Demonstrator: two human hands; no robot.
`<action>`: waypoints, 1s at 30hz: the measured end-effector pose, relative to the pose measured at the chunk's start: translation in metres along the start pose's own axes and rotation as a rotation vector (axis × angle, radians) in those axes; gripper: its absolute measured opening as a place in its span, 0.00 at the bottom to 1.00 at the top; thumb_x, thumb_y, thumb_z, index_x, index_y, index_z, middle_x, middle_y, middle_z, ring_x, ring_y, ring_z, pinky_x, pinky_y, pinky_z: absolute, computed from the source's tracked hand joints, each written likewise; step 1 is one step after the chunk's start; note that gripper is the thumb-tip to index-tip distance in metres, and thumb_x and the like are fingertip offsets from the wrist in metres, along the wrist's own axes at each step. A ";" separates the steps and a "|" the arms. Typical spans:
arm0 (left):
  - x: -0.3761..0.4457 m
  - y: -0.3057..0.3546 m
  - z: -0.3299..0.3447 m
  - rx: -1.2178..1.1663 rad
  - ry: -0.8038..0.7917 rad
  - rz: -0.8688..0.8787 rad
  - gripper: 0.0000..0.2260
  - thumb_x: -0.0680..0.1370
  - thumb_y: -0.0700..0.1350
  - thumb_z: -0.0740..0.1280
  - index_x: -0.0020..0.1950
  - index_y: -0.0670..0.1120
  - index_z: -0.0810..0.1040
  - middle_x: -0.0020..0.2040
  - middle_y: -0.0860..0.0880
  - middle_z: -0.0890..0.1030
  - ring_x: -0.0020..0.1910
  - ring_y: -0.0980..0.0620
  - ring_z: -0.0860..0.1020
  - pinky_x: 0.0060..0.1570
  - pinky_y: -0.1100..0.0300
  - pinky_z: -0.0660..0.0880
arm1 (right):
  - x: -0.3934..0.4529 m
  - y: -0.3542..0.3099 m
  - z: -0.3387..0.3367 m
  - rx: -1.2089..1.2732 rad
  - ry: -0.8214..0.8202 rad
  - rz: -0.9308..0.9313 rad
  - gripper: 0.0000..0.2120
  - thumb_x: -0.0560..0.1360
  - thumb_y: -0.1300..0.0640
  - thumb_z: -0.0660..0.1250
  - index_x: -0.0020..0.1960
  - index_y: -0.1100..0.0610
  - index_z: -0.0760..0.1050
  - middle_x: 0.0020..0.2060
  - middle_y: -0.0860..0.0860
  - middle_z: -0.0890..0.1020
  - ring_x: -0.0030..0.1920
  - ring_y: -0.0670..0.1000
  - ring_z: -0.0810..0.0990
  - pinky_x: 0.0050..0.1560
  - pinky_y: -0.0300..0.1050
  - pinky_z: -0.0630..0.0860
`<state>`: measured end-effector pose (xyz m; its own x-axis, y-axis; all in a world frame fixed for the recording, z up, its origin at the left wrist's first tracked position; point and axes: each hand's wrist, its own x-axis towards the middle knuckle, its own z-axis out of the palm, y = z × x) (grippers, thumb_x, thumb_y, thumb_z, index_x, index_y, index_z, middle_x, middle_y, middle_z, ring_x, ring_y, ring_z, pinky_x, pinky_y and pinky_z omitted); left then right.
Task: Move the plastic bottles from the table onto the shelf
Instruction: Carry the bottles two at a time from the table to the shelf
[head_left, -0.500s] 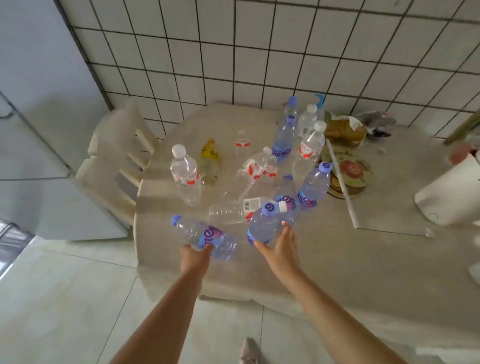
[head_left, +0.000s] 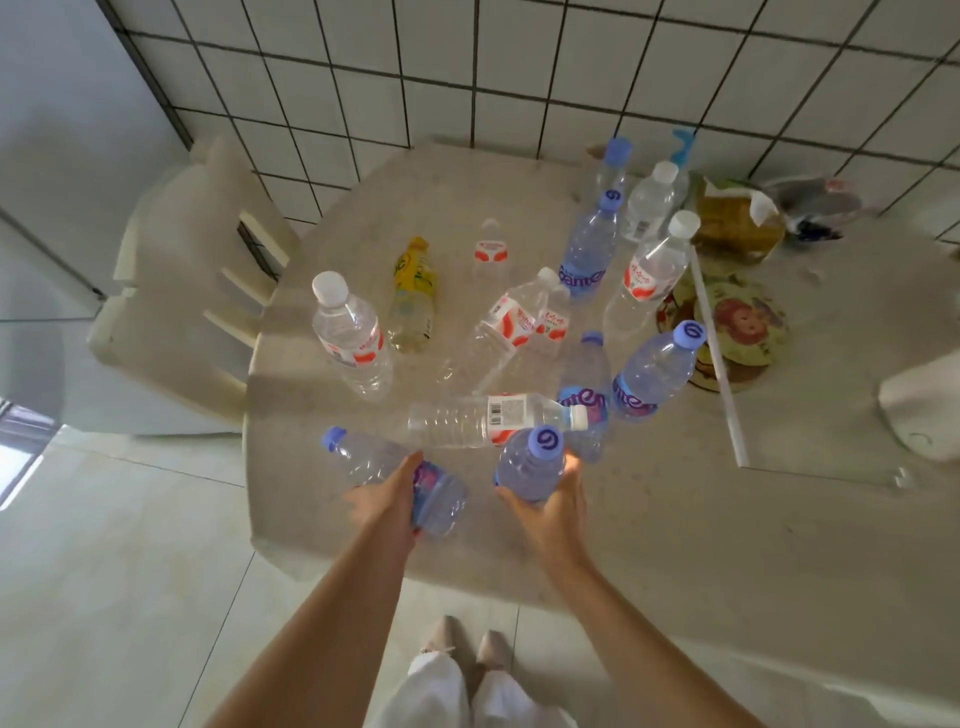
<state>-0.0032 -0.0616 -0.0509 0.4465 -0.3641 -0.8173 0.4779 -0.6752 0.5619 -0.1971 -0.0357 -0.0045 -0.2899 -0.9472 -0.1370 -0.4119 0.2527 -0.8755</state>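
Both hands on blue-capped clear plastic bottles at the near edge of the beige round table (head_left: 649, 545).

Left hand (head_left: 387, 501) reaches forward, arm straight, grip wrapped round the purple-labelled middle of a tilted blue-capped bottle (head_left: 363, 460) — cap points up-left, base hangs over the table edge. Right hand (head_left: 550, 512) comes in from below, fingers curled shut around the body of an upright blue-capped bottle (head_left: 530, 467), thumb on its left side. A clear white-capped bottle with a barcode label (head_left: 483, 418) lies on its side just behind both. More plastic bottles stand or lie farther back on the table — none on a shelf in view. A white plastic chair (head_left: 176, 291) sits to the left.
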 end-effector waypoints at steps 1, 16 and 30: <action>0.005 -0.002 0.001 0.037 0.005 -0.017 0.55 0.38 0.63 0.80 0.62 0.45 0.74 0.55 0.41 0.82 0.45 0.41 0.84 0.42 0.38 0.80 | -0.002 0.000 0.000 0.013 -0.003 -0.010 0.34 0.60 0.61 0.82 0.60 0.65 0.70 0.51 0.54 0.78 0.49 0.51 0.78 0.47 0.19 0.66; -0.042 0.020 -0.003 -0.098 -0.091 -0.016 0.43 0.50 0.49 0.80 0.62 0.39 0.74 0.54 0.36 0.82 0.42 0.40 0.83 0.30 0.56 0.76 | 0.001 -0.002 0.000 0.101 -0.040 0.105 0.32 0.61 0.61 0.81 0.61 0.59 0.73 0.51 0.52 0.83 0.49 0.45 0.83 0.51 0.37 0.77; -0.091 0.040 -0.027 0.083 -0.177 0.100 0.29 0.67 0.44 0.79 0.61 0.49 0.66 0.51 0.44 0.78 0.39 0.49 0.79 0.42 0.52 0.79 | -0.010 -0.057 -0.024 0.093 -0.022 0.081 0.23 0.57 0.47 0.79 0.47 0.48 0.72 0.43 0.44 0.81 0.43 0.40 0.80 0.41 0.34 0.75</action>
<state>-0.0044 -0.0379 0.0489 0.3451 -0.5345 -0.7715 0.3706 -0.6776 0.6352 -0.1913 -0.0355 0.0583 -0.2993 -0.9287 -0.2187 -0.3059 0.3105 -0.9000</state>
